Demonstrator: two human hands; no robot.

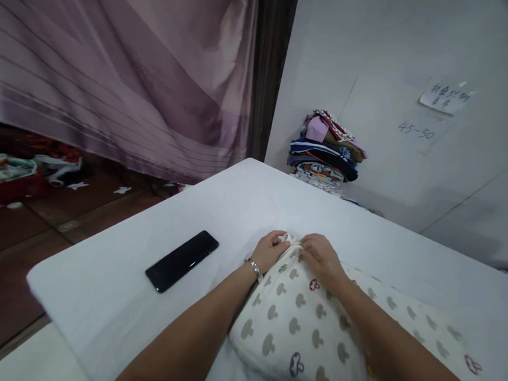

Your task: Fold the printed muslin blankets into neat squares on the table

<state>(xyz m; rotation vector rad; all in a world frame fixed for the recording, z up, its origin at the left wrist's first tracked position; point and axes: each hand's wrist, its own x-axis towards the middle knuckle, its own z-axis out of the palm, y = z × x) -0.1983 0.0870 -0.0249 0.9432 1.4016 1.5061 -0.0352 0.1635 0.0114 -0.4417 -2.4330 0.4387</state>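
Observation:
A cream cloth printed with small mushrooms (300, 325) lies bunched on the white table (106, 296) in front of me. My left hand (270, 250), with a silver bracelet at the wrist, pinches the cloth's far edge. My right hand (323, 258) grips the same edge just beside it, fingers curled over the fabric. Both hands nearly touch at the top of the cloth.
A black phone (181, 260) lies face up on the table left of my hands. A stack of folded clothes (326, 152) sits against the white wall at the table's far side. A mauve curtain (113, 65) hangs at left above a cluttered brown floor.

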